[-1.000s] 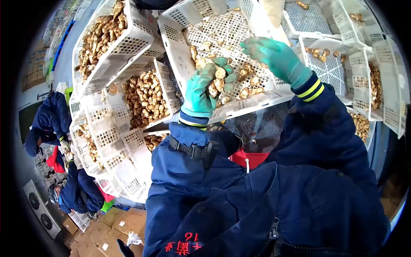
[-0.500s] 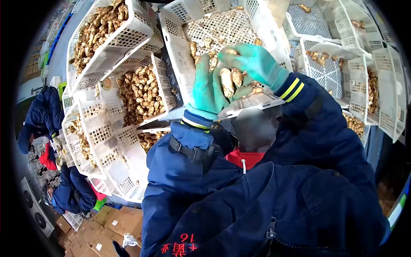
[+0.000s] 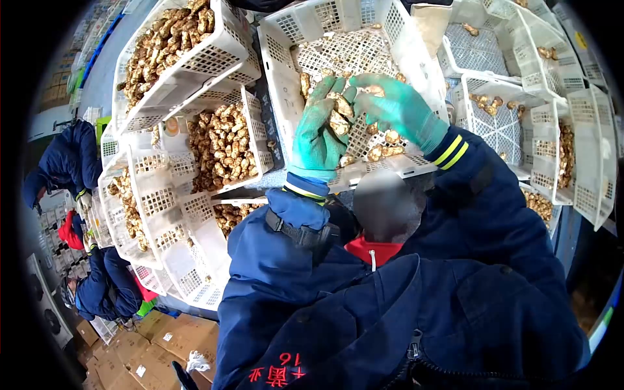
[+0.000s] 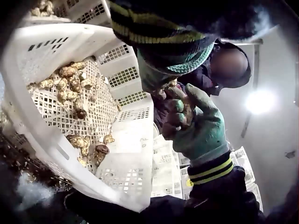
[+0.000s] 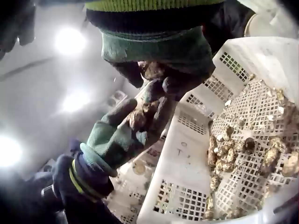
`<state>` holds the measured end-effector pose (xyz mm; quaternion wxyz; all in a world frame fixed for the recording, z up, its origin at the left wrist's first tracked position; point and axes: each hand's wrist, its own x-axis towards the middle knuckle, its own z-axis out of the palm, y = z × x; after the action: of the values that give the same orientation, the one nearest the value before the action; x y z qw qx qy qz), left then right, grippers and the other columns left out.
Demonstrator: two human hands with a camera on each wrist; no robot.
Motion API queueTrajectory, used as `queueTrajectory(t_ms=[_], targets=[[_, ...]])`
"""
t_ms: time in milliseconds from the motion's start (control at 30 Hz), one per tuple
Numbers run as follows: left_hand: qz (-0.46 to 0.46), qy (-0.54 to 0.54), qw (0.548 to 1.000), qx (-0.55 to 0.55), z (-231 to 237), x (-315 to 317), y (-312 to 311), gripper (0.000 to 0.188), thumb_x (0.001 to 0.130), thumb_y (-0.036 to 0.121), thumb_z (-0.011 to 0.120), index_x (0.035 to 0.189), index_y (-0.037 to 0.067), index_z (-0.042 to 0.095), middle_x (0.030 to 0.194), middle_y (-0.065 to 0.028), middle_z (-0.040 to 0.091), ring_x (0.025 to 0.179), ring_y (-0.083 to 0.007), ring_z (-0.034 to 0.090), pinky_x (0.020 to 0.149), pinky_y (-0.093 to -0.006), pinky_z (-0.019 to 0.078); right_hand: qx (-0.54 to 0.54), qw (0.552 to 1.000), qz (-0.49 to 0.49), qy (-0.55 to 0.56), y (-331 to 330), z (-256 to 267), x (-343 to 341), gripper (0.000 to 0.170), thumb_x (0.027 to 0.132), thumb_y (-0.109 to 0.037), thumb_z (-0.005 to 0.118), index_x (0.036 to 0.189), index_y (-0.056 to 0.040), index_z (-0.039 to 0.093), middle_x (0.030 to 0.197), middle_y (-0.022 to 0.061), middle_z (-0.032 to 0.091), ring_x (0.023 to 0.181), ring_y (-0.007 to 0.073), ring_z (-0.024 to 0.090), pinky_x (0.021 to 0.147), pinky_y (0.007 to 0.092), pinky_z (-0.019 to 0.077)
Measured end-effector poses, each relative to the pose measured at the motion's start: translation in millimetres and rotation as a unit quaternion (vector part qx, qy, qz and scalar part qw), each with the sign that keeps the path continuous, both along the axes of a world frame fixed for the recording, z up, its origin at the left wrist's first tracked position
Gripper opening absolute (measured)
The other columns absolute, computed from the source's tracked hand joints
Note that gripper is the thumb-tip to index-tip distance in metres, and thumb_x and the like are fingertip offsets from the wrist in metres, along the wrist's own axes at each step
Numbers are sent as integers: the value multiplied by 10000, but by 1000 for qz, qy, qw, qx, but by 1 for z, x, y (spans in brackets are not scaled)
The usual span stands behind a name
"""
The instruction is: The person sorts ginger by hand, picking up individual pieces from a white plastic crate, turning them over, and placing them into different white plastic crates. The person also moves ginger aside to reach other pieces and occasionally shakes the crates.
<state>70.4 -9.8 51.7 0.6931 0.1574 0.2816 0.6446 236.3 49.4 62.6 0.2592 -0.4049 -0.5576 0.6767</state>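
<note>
My gloved left hand [image 3: 315, 143] is palm up over the near left part of a white perforated crate [image 3: 278, 81]. Stubby brown-and-white mushrooms [image 3: 339, 122] lie in its curled fingers. Close on its right, my gloved right hand [image 3: 406, 114] pinches another mushroom [image 5: 152, 70], mostly covered by the fingers. Both hands are above the crate's near side, fingertips almost meeting. Beneath them, loose mushrooms [image 3: 383, 153] lie on the crate floor, with more mushrooms [image 4: 70, 84] in the left wrist view.
On the left, tilted crates hold heaps of mushrooms [image 3: 224, 146], [image 3: 166, 52]. Other crates [image 3: 458, 97] with a few mushrooms stand to the right. Two people [image 3: 110, 279] in dark clothes work at the far left. Cardboard boxes [image 3: 153, 364] lie at lower left.
My right hand came from the right, fingers spread, to the left hand's mushrooms, then drew slightly back with one between its fingers. The left hand kept hold of its mushrooms.
</note>
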Motion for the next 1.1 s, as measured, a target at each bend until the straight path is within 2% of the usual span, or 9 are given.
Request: queueTrajectory(t_ms=[100, 233, 367, 567, 733, 767, 933, 967, 1100], targets=[[5, 40, 999, 6, -9, 2, 2, 451, 962, 150, 444, 1371, -32, 388, 1387, -158, 444, 1262, -220, 439, 1057, -337, 354, 263, 950, -13, -167, -12, -22, -11, 406, 869, -282, 644, 1211, -82, 554, 843, 81, 644, 619, 107, 610, 553, 273, 509], [-5, -6, 999, 34, -3, 5, 3, 426, 974, 127, 407, 1368, -35, 395, 1414, -158, 418, 1296, -223, 408, 1094, -343, 307, -20, 992, -61, -111, -15, -3, -18, 413, 862, -267, 659, 1221, -86, 565, 858, 86, 642, 571, 107, 597, 534, 261, 504], [-25, -47, 997, 54, 14, 1, -1, 443, 978, 169, 420, 1359, -54, 379, 1401, -178, 413, 1271, -273, 430, 1073, -400, 352, -73, 993, -23, 92, 3, 2, 2, 451, 857, -241, 654, 1192, 41, 544, 908, 61, 620, 681, 137, 627, 607, 251, 522], [-42, -91, 995, 27, 22, 1, 2, 441, 959, 143, 466, 1339, -64, 385, 1334, -180, 462, 1190, -252, 492, 988, -384, 441, -156, 966, -24, 205, 6, -1, 12, 460, 868, -231, 634, 1232, 20, 508, 988, 88, 594, 806, 172, 637, 672, 281, 529], [-80, 196, 976, 51, 34, 16, -1, 400, 956, 96, 446, 1332, -39, 433, 1343, -120, 487, 1168, -155, 485, 993, -260, 364, -135, 968, -79, 196, -12, 7, 13, 349, 900, -248, 611, 1169, -34, 554, 959, 41, 606, 790, 155, 630, 638, 253, 519], [-44, 334, 929, 155, 32, 20, -2, 413, 944, 119, 476, 1327, -35, 447, 1297, -111, 506, 1135, -142, 487, 979, -263, 374, -163, 964, -69, 196, -17, 9, 15, 305, 915, -266, 590, 1124, -44, 570, 951, 34, 598, 785, 152, 623, 614, 235, 509], [-125, 132, 970, 161, 48, 38, -4, 423, 952, 144, 479, 1329, -42, 428, 1316, -151, 484, 1216, -209, 467, 1033, -323, 377, -76, 955, -132, 254, -41, 37, 54, 275, 885, -217, 601, 1048, 4, 575, 925, 56, 594, 795, 168, 612, 683, 271, 502], [-166, -48, 982, 74, 51, 41, -6, 454, 951, 144, 479, 1353, -40, 377, 1338, -162, 458, 1231, -287, 471, 1025, -417, 423, 15, 970, -141, 195, -48, 45, 70, 255, 868, -174, 619, 1033, 17, 584, 949, 93, 607, 828, 210, 618, 713, 298, 508], [-203, -41, 976, 69, 51, 42, -8, 501, 944, 169, 491, 1375, -38, 344, 1353, -203, 446, 1216, -328, 492, 1007, -465, 446, 289, 933, -207, -55, -75, 87, 130, 217, 850, -90, 619, 1022, 40, 598, 965, 150, 643, 849, 255, 616, 747, 327, 506]])
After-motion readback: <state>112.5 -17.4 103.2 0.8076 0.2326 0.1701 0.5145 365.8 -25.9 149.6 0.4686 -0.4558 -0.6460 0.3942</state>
